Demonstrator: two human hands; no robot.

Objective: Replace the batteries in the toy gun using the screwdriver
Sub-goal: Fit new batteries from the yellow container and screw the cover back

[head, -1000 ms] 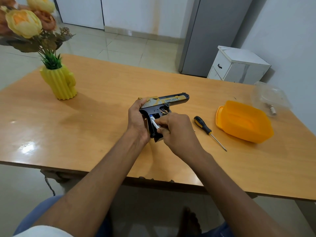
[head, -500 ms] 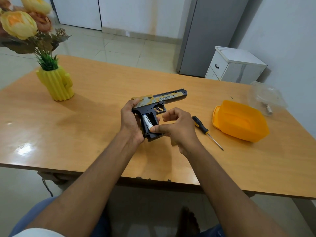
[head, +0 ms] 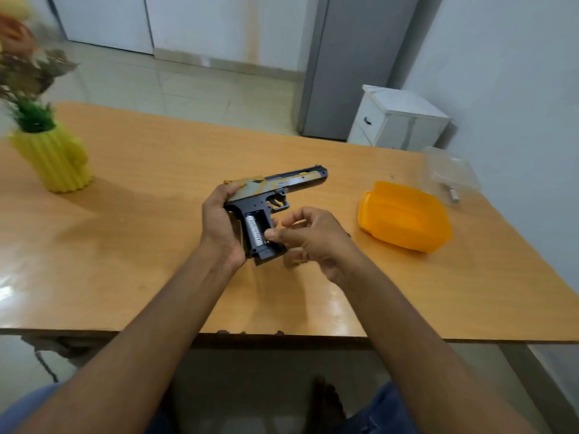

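Observation:
My left hand (head: 219, 227) grips the toy gun (head: 294, 180) round the back of its handle, barrel pointing right, just above the table. The handle's battery compartment is open and a silver battery (head: 253, 228) lies inside it. My right hand (head: 313, 239) is beside the handle, its thumb tip touching the battery's lower end while the other fingers curl loosely and hold nothing. The screwdriver is hidden behind my right hand.
An orange plastic container (head: 404, 217) lies upside down on the wooden table (head: 156, 183) to the right. A clear bag (head: 451, 173) holding a small battery is at the far right corner. A yellow vase (head: 56, 161) with flowers stands at the left.
My right hand has gone from pushing the battery into the handle to only a thumb touch, its fingers lifted away. The gun is raised slightly and the battery lies deeper in the compartment.

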